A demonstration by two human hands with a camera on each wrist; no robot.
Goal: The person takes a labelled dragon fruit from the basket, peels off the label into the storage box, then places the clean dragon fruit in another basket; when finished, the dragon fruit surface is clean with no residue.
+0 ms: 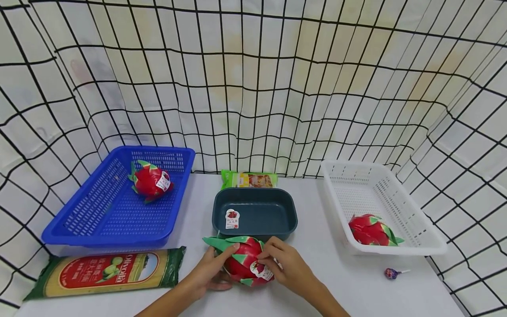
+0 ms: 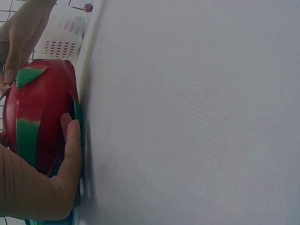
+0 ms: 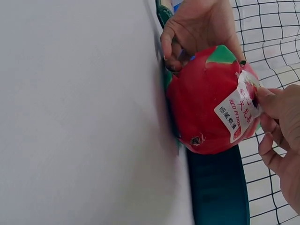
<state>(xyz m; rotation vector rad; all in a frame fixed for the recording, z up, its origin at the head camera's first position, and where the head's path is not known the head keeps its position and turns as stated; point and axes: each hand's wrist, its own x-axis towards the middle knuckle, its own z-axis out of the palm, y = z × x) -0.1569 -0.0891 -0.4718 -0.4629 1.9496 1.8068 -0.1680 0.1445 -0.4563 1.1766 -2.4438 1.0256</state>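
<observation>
A red dragon fruit (image 1: 241,259) with green leaf tips is at the front middle, just before the dark teal box (image 1: 265,215). My left hand (image 1: 214,269) grips it from the left, thumb on top by the leaves; the left wrist view shows fingers (image 2: 71,145) curved along its side. My right hand (image 1: 291,266) pinches the edge of a white printed label (image 3: 236,110) on the fruit's right side. In the right wrist view most of that label lies against the red skin. Another small sticker (image 1: 232,219) with a fruit picture is inside the teal box.
A blue basket (image 1: 184,189) at left holds a labelled dragon fruit (image 1: 152,181). The white basket (image 1: 336,198) at right holds another dragon fruit (image 1: 372,230). A pasta bag (image 1: 111,273) lies front left, a green packet (image 1: 249,179) behind the box, a lollipop (image 1: 391,274) front right. Black wire mesh encloses the table.
</observation>
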